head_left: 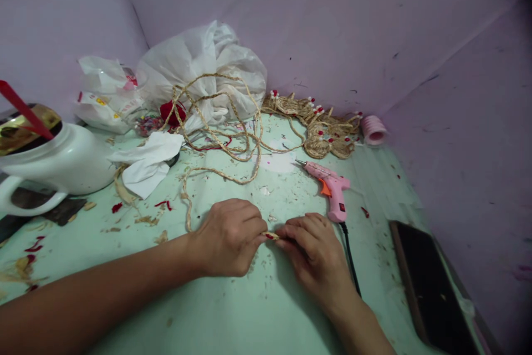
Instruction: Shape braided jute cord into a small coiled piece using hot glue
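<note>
Between my two hands a short stretch of braided straw cord point(271, 236) shows, tan with a bit of dark red on it. My left hand point(233, 236) is closed on one side of it, knuckles up. The fingertips of my right hand point(310, 250) pinch its other side. From behind my left hand the long braid point(220, 172) runs up the table and loops loosely toward the back. A pink glue gun point(330, 186) with an orange trigger lies just beyond my right hand, its black cable passing beside the wrist.
At the back stand a white plastic bag point(199, 67), coiled straw pieces with red and white pins point(324, 128) and a pink ribbon roll point(374, 129). A white mug point(78, 155) and crumpled tissue point(149, 164) sit left. A dark phone point(432, 288) lies right. Scraps litter the green table point(199, 310).
</note>
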Tool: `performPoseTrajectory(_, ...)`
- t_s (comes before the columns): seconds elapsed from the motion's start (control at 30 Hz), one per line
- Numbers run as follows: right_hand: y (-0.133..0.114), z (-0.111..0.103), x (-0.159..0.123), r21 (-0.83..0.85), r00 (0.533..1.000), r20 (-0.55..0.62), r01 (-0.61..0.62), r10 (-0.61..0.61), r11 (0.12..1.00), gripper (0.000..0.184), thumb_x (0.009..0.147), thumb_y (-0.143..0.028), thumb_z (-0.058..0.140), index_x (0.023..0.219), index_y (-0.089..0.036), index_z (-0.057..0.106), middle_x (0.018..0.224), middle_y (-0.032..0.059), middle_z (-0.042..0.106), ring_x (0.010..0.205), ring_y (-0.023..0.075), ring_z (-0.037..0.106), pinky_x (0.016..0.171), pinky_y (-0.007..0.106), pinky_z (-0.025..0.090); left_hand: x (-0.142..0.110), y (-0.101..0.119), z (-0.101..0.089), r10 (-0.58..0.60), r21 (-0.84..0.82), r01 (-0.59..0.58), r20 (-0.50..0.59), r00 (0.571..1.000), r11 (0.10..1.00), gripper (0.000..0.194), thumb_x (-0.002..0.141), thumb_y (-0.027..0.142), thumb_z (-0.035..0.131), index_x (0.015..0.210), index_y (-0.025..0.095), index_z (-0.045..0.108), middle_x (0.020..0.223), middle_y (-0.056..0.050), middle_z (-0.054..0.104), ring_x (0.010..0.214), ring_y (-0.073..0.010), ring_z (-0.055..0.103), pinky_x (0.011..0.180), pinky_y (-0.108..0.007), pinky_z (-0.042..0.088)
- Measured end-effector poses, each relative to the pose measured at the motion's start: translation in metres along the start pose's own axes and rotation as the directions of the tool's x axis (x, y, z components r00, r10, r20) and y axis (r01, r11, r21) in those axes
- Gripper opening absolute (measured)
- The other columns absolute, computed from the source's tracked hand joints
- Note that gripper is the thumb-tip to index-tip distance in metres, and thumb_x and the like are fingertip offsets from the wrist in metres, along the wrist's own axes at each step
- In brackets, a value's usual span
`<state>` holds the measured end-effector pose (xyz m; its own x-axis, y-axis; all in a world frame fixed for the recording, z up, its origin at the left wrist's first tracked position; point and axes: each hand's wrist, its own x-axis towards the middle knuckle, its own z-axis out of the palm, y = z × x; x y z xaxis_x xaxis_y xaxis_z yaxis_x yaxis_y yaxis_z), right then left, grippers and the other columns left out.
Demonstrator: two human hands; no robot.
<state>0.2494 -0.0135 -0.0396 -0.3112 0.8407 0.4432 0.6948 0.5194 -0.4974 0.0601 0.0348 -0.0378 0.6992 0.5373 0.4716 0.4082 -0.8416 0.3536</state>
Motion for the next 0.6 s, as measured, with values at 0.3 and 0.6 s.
performPoseTrajectory(0.3, -0.0042, -0.0005, 0.0014, 0.005, 1.0, 0.004, -0.024, 0.024, 1.0, 0.012, 0.08, -0.008, 0.056, 0.084, -0.018, 0.061, 0.076, 0.0024, 0.063, 0.07, 0.0154, 0.054, 0.073, 0.037, 0.036, 0.0012, 0.0012, 0.0004, 0.025, 0.017, -0.025, 0.007, 1.0, 1.0, 0.019, 0.079, 0.016, 0.046, 0.066, 0.014, 0.06, 0.062, -0.005, 0.056, 0.061, -0.0165, 0.05, 0.056, -0.03, 0.04)
performPoseTrajectory(0.6, -0.0012, 0.0068, -0.0004, 0.001, 0.999, -0.007, -0.049, 0.049, 0.999, 0.012, 0.082, -0.011, 0.054, 0.086, -0.02, 0.061, 0.077, 0.0011, 0.065, 0.071, 0.0155, 0.058, 0.076, 0.037, 0.038, 0.0011, 0.0029, -0.0031, -0.046, -0.077, 0.052, 0.076, 0.996, 0.996, 0.017, 0.079, 0.018, 0.046, 0.079, 0.012, 0.063, 0.069, -0.006, 0.06, 0.067, -0.0181, 0.055, 0.062, -0.031, 0.044)
